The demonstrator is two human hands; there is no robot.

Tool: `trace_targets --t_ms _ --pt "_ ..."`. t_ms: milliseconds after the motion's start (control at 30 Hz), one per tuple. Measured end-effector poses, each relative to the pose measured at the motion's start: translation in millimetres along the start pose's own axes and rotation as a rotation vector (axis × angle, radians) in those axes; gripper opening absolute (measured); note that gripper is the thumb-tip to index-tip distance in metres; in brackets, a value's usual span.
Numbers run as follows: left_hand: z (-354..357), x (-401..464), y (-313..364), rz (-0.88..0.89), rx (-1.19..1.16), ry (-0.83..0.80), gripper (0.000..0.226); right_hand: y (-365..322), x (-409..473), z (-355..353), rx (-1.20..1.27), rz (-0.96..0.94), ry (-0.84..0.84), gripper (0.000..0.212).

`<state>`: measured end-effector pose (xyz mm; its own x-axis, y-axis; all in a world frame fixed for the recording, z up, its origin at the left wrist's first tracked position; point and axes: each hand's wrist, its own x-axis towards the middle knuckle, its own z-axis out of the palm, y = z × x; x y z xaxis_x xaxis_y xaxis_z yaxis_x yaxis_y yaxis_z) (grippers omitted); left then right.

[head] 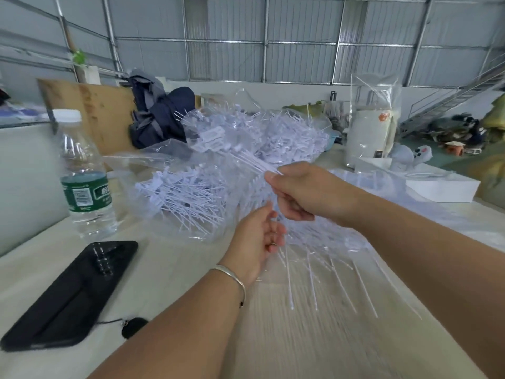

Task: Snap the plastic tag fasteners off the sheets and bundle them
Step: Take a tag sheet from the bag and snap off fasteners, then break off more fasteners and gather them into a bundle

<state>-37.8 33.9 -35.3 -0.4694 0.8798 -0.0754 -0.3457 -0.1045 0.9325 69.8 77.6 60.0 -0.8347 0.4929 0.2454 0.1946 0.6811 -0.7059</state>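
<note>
Nearest, bare table (175, 272) lies open between the black phone (72, 296) at the left edge and the loose fasteners (328, 272) fanned out on the right. Above that, the left hand (257, 244), with a bracelet (232, 277) on its wrist, hangs with fingers loosely curled and holding nothing, while the right hand (306, 192) pinches a bundle of fasteners (237, 151) by the thin ends, heads pointing up and left. Behind lie heaped fastener sheets (196, 192) in clear plastic, a water bottle (82, 173) to the left, and a white box (442, 184) to the right.
</note>
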Motion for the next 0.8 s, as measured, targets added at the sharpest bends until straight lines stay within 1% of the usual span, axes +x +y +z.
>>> trace_targets --t_ms 167,233,333,367,400,433,467,500,533,567,600,633,700,800 --pt "-3 -1 3 -0.045 -0.080 -0.002 0.022 -26 66 41 -0.198 0.003 -0.043 0.043" --pt "-5 0 4 -0.056 -0.106 -0.003 0.022 -31 91 55 -0.226 0.020 -0.050 0.040" --pt "-3 4 1 -0.044 -0.111 0.015 0.023 -35 129 72 -0.251 0.033 -0.001 0.036" --pt "-2 3 1 -0.051 -0.111 0.026 0.021 -35 140 78 -0.277 0.030 0.016 0.037" --pt "-2 2 0 -0.062 -0.111 0.049 0.013 -34 149 84 -0.314 0.038 0.017 0.036" --pt "-3 1 -1 -0.071 -0.134 0.059 0.007 -33 156 90 -0.360 0.057 -0.005 0.035" --pt "-5 -1 -1 -0.079 -0.163 0.060 0.006 -30 163 96 -0.407 0.081 -0.049 0.040" --pt "-6 -3 -1 -0.078 -0.195 0.050 0.006 -26 167 101 -0.447 0.106 -0.096 0.054" --pt "-7 -3 -1 -0.057 -0.176 0.044 0.005 -22 170 104 -0.474 0.114 -0.136 0.066" --pt "-7 -3 0 -0.043 -0.124 0.046 0.010 -17 171 104 -0.489 0.104 -0.158 0.072" --pt "-7 -4 2 -0.037 -0.067 0.047 0.018 -14 172 102 -0.505 0.078 -0.155 0.072" --pt "-7 -4 4 -0.027 -0.031 0.048 0.019 -11 172 98 -0.522 0.056 -0.138 0.070" --pt "-5 -4 5 -0.010 -0.044 0.029 0.005 -6 167 85 -0.583 0.032 -0.087 0.063" --pt "-7 -4 5 -0.013 -0.086 0.026 0.017 2 150 66 -0.614 0.001 -0.027 0.053"
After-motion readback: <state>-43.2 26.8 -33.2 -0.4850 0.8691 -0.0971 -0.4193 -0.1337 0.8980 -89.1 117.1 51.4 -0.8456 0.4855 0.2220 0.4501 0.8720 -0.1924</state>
